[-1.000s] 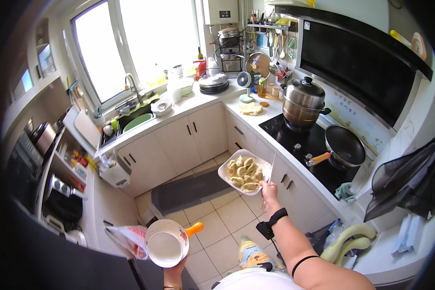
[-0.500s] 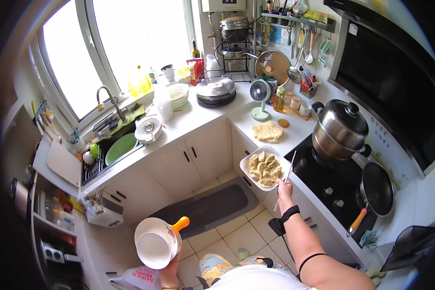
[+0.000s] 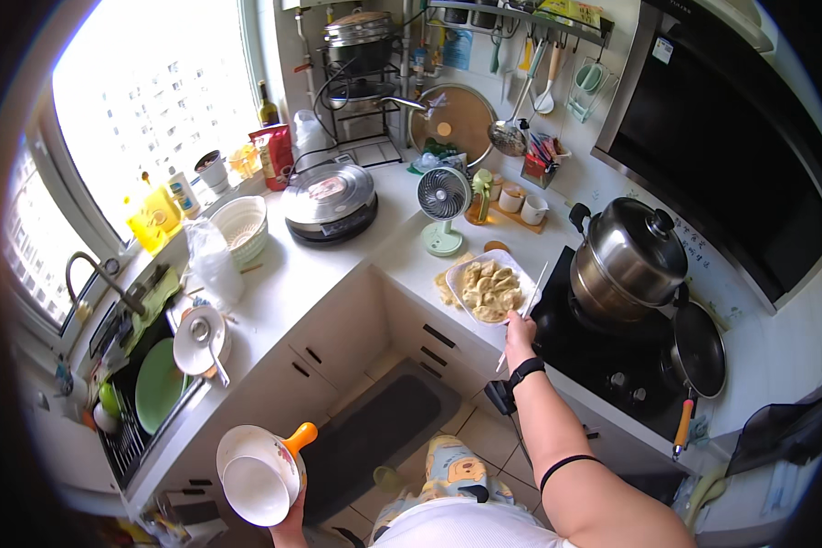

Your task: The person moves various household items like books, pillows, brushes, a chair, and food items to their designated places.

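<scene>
My right hand [image 3: 521,336] is closed on the near edge of a white plastic container [image 3: 466,308], with a pair of pale chopsticks [image 3: 540,281] pinched alongside it. Pale dumplings [image 3: 490,289] fill the container, which hangs over the counter's front edge and partly hides a folded yellowish cloth [image 3: 447,285]. Low on the left, my left hand [image 3: 292,522] grips a white patterned bowl [image 3: 235,442] with an orange handle. A smaller white bowl [image 3: 258,490] is nested in it, and most of that hand's fingers are hidden behind the bowls.
A lidded steel pot [image 3: 626,251] and a black frying pan [image 3: 699,352] stand on the black hob [image 3: 566,338] at right. Behind the container are a green fan [image 3: 444,196] and small jars [image 3: 521,201]. An electric pan [image 3: 329,201] and sink [image 3: 123,438] occupy the left counter.
The view has swung right and closer to the counter. My right hand has carried the container forward, over the cloth. The left hand still holds the bowls, now further left in view.
</scene>
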The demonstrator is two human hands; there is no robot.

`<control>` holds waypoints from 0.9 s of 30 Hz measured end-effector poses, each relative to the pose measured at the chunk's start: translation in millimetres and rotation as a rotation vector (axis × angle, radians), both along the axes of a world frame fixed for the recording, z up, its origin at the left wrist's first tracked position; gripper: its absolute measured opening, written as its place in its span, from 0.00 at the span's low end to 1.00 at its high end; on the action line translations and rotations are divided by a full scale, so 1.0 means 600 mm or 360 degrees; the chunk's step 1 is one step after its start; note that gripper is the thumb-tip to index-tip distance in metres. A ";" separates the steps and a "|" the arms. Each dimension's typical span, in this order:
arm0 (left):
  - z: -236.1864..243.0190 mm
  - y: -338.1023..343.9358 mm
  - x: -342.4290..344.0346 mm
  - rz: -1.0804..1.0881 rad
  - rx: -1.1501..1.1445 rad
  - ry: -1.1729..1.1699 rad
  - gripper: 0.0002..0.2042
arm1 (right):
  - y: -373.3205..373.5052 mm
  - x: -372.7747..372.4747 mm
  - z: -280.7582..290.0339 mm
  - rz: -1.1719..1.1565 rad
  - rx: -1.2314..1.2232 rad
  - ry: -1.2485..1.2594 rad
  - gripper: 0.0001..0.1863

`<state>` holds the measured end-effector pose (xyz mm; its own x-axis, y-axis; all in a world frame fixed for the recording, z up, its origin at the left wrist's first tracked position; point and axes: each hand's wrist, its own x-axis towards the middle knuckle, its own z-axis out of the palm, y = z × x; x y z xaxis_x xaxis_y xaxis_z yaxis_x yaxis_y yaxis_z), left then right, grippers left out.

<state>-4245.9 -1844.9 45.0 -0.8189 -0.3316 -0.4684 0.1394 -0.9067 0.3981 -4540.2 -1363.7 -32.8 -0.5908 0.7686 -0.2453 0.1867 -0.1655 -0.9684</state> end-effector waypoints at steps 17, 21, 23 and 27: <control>-0.031 0.114 -0.277 -0.0099 -0.0108 -0.0081 0.27 | 0.140 -0.238 -0.074 -0.0414 -0.0730 -0.0205 0.03; -0.038 0.144 -0.317 -0.0146 -0.0111 -0.0068 0.27 | 0.175 -0.260 -0.097 -0.0452 -0.0722 -0.0236 0.02; -0.044 0.144 -0.325 -0.0183 -0.0119 -0.0087 0.28 | 0.176 -0.265 -0.103 -0.0482 -0.0720 -0.0272 0.00; -0.044 0.165 -0.341 -0.0187 -0.0113 -0.0103 0.29 | 0.197 -0.272 -0.120 -0.0593 -0.0765 -0.0297 0.01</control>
